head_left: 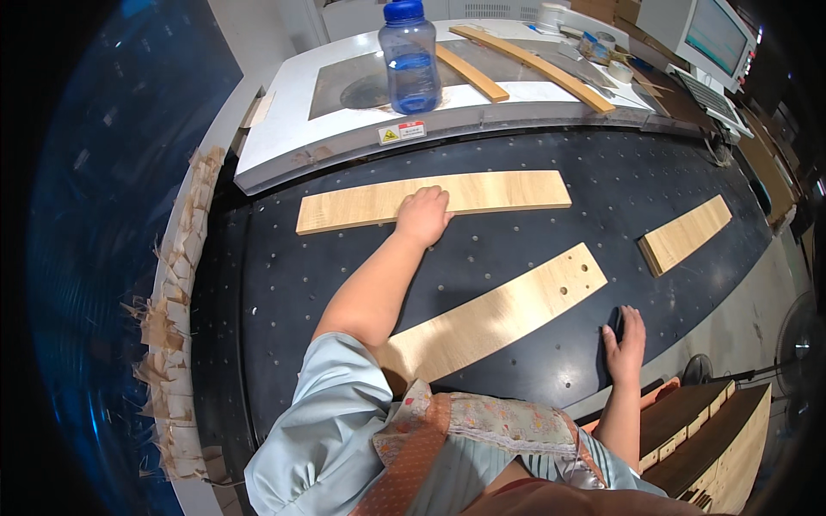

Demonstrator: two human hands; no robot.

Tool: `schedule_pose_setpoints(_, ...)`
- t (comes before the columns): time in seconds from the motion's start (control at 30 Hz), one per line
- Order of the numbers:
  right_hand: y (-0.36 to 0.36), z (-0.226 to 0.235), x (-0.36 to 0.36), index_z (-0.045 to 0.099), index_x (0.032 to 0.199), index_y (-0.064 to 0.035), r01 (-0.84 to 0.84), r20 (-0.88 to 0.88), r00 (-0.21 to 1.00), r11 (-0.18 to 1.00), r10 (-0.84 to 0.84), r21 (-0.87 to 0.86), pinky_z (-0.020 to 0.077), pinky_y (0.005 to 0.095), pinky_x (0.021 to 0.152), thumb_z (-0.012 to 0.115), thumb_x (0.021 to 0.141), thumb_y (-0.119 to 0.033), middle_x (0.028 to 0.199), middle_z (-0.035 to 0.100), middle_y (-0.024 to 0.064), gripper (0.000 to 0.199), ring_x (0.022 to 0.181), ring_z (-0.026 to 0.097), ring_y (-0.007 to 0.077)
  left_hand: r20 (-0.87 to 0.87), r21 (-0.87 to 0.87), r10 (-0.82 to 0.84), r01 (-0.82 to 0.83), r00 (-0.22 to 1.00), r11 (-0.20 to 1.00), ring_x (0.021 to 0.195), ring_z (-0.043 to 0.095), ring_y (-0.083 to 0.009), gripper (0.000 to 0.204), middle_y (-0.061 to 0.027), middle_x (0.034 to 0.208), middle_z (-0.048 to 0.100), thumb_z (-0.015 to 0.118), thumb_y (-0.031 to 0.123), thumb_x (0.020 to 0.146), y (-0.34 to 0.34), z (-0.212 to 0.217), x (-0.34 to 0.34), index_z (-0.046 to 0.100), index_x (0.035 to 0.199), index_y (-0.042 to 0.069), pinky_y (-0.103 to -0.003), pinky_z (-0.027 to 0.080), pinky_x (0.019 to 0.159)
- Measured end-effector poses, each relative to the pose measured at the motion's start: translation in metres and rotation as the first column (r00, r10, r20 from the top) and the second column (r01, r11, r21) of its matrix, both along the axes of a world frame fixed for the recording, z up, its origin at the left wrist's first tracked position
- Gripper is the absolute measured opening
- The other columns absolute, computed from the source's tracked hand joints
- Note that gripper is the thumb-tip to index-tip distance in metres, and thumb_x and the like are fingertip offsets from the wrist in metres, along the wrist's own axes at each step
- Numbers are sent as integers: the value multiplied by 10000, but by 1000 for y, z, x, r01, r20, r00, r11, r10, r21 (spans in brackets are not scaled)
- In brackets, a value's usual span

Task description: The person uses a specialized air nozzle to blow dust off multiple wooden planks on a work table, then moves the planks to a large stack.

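Note:
My left hand (423, 215) reaches across the dark worktable and is closed on the near edge of a long light-wood board (508, 191), with its fingers bent over the top face. This board lies crosswise toward the far side. Closer to my body, a second wooden board (508, 311) lies at a slant under my left forearm. Holes show at its right end, while its left end is hidden by my arm and clothing. My right hand (625, 342) is at the table's near right edge, empty, its fingers extended and its thumb apart.
A shorter wooden piece (688, 234) lies at the right. Beyond the worktable (284, 301), a white machine bed (284, 129) carries a blue water bottle (411, 69) and wooden strips (542, 67). A monitor (718, 39) stands far right; stacked boards (710, 430) are below right.

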State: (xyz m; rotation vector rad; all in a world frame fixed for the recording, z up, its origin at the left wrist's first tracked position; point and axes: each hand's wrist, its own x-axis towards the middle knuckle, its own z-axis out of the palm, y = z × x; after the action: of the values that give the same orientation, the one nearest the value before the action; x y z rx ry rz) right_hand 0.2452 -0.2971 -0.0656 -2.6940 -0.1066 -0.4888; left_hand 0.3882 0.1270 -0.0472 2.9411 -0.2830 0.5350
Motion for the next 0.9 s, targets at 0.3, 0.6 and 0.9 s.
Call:
schedule_pose_setpoints(0.3,-2,-6,6,518,1233,-28,77,8,997,997,-77,-12,334,418,1041,673,801,-171,1294,506,171,480,1229,443,343,58,-8,18,-18,998,1000,932,580,-272,248,-73,921,592,663,269,778,13,-7,19,590,900,66,-401,496,756)
schedule_pose_setpoints(0.6,-6,-7,8,552,1186,-20,57,0,998,998,-57,3,345,406,1034,670,799,-150,1291,512,164,425,1218,456,341,53,-33,12,-10,999,999,916,581,-280,191,-81,894,590,666,209,770,17,-11,27,608,883,67,-408,499,761)
schedule_pose_setpoints(0.9,-7,-8,9,552,1185,-19,47,-4,999,999,-47,2,344,405,1033,661,804,-150,1294,509,160,417,1218,453,338,61,-37,26,-23,998,999,899,578,-283,180,-80,891,592,664,191,765,17,-12,27,617,892,72,-402,500,764)
